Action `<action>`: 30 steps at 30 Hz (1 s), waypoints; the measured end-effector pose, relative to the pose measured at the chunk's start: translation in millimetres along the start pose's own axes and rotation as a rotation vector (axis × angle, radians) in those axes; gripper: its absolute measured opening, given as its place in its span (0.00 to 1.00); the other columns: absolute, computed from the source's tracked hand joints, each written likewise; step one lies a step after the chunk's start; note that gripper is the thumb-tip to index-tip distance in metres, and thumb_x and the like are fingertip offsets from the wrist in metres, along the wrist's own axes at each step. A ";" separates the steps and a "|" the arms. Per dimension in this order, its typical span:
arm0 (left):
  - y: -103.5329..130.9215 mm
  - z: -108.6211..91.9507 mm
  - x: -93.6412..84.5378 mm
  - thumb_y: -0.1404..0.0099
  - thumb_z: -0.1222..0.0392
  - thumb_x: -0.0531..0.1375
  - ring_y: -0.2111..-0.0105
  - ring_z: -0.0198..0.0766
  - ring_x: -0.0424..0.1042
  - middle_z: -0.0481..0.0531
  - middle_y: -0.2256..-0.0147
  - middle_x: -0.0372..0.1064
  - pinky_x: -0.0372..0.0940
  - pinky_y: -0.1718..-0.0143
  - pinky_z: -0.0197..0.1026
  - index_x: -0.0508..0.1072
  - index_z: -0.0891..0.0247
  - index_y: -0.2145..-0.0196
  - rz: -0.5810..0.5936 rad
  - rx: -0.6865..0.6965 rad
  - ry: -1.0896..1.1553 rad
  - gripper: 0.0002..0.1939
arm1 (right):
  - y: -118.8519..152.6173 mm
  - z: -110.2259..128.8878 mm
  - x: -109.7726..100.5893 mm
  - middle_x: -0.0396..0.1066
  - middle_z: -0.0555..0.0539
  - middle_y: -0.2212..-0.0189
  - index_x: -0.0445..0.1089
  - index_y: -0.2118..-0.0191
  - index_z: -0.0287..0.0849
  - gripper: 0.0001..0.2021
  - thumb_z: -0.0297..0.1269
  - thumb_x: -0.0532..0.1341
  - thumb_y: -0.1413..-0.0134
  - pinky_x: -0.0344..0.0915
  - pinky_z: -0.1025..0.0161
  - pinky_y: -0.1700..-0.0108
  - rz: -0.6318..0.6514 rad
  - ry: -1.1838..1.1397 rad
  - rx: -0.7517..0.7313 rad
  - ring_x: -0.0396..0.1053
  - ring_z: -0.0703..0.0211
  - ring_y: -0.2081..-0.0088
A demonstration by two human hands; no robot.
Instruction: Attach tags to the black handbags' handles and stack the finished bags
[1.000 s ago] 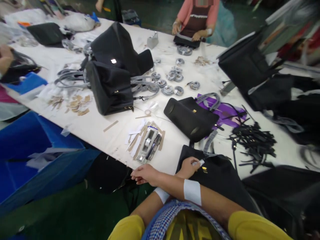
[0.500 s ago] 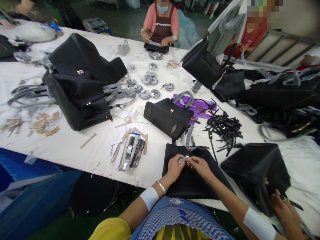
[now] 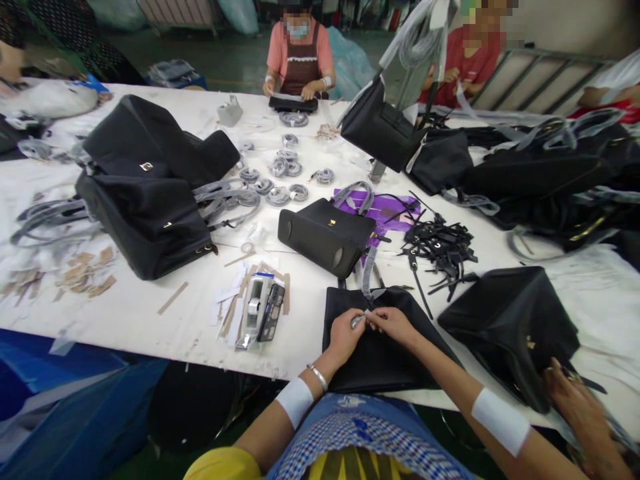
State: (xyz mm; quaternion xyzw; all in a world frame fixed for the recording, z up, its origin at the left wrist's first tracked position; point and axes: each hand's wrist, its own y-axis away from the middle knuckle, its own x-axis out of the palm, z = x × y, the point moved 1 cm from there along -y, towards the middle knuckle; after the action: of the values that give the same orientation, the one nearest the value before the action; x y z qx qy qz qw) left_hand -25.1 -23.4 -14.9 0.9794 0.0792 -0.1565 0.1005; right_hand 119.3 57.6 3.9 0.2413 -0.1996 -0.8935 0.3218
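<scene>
A black handbag (image 3: 380, 363) lies flat at the table's front edge, directly before me. Over its upper part my left hand (image 3: 347, 335) is closed, with a small shiny silvery piece (image 3: 357, 321) showing at the fingers. My right hand (image 3: 393, 325) pinches at the same spot, its fingertips meeting those of the left. Whatever sits between the fingertips is too small to name. Just above them rises the bag's plastic-wrapped handle (image 3: 369, 270). A second black handbag (image 3: 323, 237) with a gold clasp lies tilted beyond, partly on a purple sheet (image 3: 393, 212).
Left of my hands are a tape dispenser (image 3: 255, 310) and a phone (image 3: 273, 312) on paper strips. Black straps (image 3: 440, 247) are heaped at right. A co-worker's hand (image 3: 575, 400) touches another black bag (image 3: 515, 333). Large bags (image 3: 145, 220) stand left; wrapped coils (image 3: 277, 195) lie mid-table.
The view has shifted slightly, so the far table and co-workers appear lower and further left. My hands remain together over the bag, fingertips still meeting.
</scene>
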 end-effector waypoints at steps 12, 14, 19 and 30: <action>2.3 -3.0 -2.2 0.38 0.56 0.57 0.65 0.37 0.71 0.49 0.65 0.75 0.63 0.60 0.36 0.76 0.62 0.64 0.042 -0.060 0.045 0.11 | 6.4 -14.5 5.0 0.72 0.49 0.80 0.73 0.76 0.39 0.11 0.42 0.68 0.61 0.58 0.67 0.74 -0.002 -0.238 0.175 0.64 0.65 0.78; 2.9 -4.5 -2.0 0.38 0.56 0.57 0.66 0.36 0.70 0.49 0.66 0.74 0.62 0.61 0.35 0.76 0.62 0.64 0.049 -0.043 0.059 0.10 | 5.6 -15.5 5.9 0.72 0.50 0.80 0.72 0.77 0.39 0.09 0.40 0.68 0.62 0.59 0.67 0.73 -0.019 -0.242 0.167 0.64 0.64 0.78; 4.4 0.9 1.1 0.40 0.52 0.59 0.76 0.30 0.63 0.47 0.75 0.68 0.57 0.72 0.32 0.75 0.65 0.63 0.121 -0.213 0.333 0.13 | 8.7 -15.3 8.1 0.72 0.50 0.77 0.73 0.71 0.38 0.12 0.42 0.67 0.61 0.60 0.66 0.71 -0.035 -0.337 0.120 0.66 0.63 0.75; -0.2 -0.6 -5.1 0.53 0.55 0.69 0.80 0.21 0.52 0.50 0.71 0.65 0.39 0.83 0.27 0.72 0.70 0.67 0.372 -0.742 0.933 0.19 | 1.0 -7.5 30.4 0.73 0.51 0.74 0.74 0.68 0.39 0.17 0.48 0.68 0.61 0.62 0.63 0.62 -0.133 -0.518 -0.002 0.68 0.60 0.70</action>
State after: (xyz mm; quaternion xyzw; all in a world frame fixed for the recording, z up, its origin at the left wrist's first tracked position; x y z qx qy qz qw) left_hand -29.7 -23.7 -12.7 0.8418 -0.0078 0.3459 0.4143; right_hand 103.4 35.0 -10.8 0.0168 -0.2582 -0.9448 0.2009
